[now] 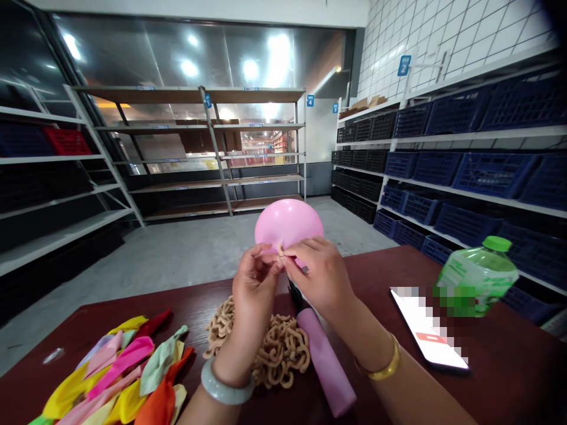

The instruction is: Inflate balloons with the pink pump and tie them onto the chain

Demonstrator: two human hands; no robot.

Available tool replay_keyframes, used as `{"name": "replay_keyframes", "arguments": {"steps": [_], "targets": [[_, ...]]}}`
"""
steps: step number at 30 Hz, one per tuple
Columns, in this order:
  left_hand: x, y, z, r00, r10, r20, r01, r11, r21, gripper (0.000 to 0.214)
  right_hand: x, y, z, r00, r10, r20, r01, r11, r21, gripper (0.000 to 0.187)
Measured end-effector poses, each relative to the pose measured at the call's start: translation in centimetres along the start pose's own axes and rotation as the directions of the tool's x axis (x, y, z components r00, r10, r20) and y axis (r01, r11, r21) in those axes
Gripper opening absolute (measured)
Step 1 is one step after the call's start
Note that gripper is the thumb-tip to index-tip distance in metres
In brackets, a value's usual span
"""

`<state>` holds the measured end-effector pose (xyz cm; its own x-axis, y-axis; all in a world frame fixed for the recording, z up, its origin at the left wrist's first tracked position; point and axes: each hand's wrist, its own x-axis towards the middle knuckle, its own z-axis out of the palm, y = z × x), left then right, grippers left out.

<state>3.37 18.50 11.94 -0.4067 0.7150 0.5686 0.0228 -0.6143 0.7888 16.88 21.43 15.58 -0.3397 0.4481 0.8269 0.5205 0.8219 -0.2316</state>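
Observation:
I hold an inflated pink balloon (pixel 287 223) up over the dark red table (pixel 509 354). My left hand (pixel 256 283) and my right hand (pixel 319 274) both pinch its neck, where a small beige clip (pixel 280 253) sits between my fingertips. Both hands are closed in a pinch. Under my hands lies a heap of the same beige clips (pixel 279 348) and a pink hand pump (pixel 325 360).
A pile of flat, uninflated balloons (pixel 124 375) in several colours lies at the table's left. A phone (pixel 427 327) and a green bottle (pixel 478 277) are at the right. Metal shelves with blue and black crates line the room.

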Motion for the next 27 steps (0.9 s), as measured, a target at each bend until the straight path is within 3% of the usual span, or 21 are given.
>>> {"name": "replay_keyframes", "arguments": {"steps": [3, 13, 20, 27], "targets": [[0.3, 0.0, 0.0, 0.998, -0.061, 0.015, 0.062, 0.996, -0.07, 0.045, -0.1, 0.0, 0.7, 0.998, -0.015, -0.059, 0.019, 0.998, 0.06, 0.007], [0.5, -0.4, -0.5, 0.99, -0.138, 0.037, 0.14, 0.988, -0.066, 0.021, 0.1, 0.9, 1.6, 0.982, -0.161, -0.1, 0.168, 0.984, 0.064, 0.011], [0.6, -0.7, -0.3, 0.983, -0.172, -0.059, 0.158, 0.968, -0.193, 0.016, -0.3, 0.8, 2.7, 0.978, -0.16, -0.135, 0.173, 0.981, 0.091, 0.01], [0.6, -0.6, -0.6, 0.969, -0.121, -0.214, 0.103, 0.99, -0.092, 0.02, -0.9, -0.8, 3.7, 0.964, -0.085, -0.25, 0.15, 0.955, 0.255, 0.015]]}}
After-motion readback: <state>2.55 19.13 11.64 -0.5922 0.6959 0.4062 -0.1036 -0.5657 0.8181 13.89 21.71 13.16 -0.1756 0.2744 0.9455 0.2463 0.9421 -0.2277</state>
